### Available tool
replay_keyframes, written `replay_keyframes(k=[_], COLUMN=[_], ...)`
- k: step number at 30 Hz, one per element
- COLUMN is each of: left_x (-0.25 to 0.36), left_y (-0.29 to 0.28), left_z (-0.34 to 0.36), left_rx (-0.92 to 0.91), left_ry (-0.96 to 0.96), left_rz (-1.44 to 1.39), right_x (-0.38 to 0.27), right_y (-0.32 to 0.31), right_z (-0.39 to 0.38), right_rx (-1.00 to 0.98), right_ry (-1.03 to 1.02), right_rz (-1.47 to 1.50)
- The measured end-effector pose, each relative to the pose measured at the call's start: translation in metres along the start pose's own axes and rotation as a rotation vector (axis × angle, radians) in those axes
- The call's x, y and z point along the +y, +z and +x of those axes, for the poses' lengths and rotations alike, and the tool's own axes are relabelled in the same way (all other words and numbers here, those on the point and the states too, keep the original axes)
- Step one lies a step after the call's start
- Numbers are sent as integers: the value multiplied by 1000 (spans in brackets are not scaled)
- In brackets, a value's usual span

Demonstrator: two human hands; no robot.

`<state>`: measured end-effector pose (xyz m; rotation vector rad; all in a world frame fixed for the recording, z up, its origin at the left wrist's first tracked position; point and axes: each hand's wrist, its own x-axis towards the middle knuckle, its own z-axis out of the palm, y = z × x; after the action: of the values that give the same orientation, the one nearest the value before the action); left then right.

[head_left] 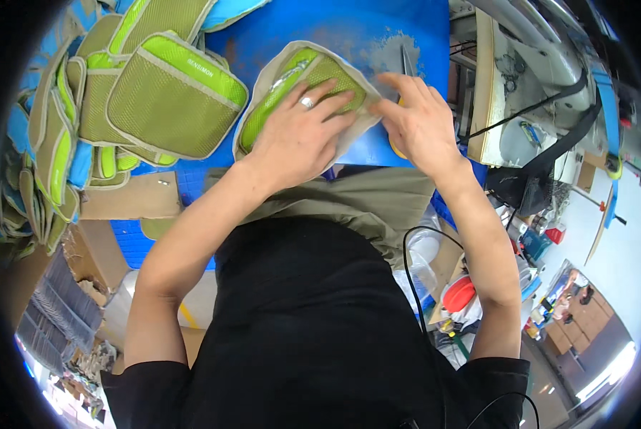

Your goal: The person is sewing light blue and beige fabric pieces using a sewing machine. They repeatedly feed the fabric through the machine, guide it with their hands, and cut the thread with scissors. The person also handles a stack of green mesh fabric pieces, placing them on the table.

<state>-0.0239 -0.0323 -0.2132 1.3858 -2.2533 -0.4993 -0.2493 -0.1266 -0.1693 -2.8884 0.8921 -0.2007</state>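
A green mesh-fronted fabric pouch [354, 94] with a bright lime band and a pale, loose border lies on the blue tabletop. My left hand [299, 132] rests flat across it, fingers spread, a ring on one finger. At the pouch's right edge is my right hand [422, 127], somewhat blurred, with thumb and forefinger apart and the thumb close to the pale border. A pointed metal blade [406, 60] shows past its fingers, and a yellow handle [398, 148] peeks out beside the palm. Whether these belong to one tool, and whether the palm touches it, is hidden.
Similar green pouches [181, 96] are heaped on the left, some with blue fabric among them. A grey machine [542, 43] with black cables stands at the right. Cardboard [131, 196] sits below the heap, and olive cloth [335, 200] spreads over my lap.
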Motion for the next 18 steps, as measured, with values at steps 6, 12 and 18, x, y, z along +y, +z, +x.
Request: replay_keyframes(k=[6, 12, 18], left_x=[-6, -10, -14], left_y=[5, 4, 0], left_z=[-2, -3, -2], left_rx=[84, -6, 0], left_ry=[-7, -33, -12], left_rz=[-84, -97, -197], right_x=[5, 7, 9], right_y=[-3, 4, 0], right_z=[7, 7, 8], right_rx=[-36, -63, -104], right_ry=[-82, -100, -134], right_rz=[-34, -22, -2])
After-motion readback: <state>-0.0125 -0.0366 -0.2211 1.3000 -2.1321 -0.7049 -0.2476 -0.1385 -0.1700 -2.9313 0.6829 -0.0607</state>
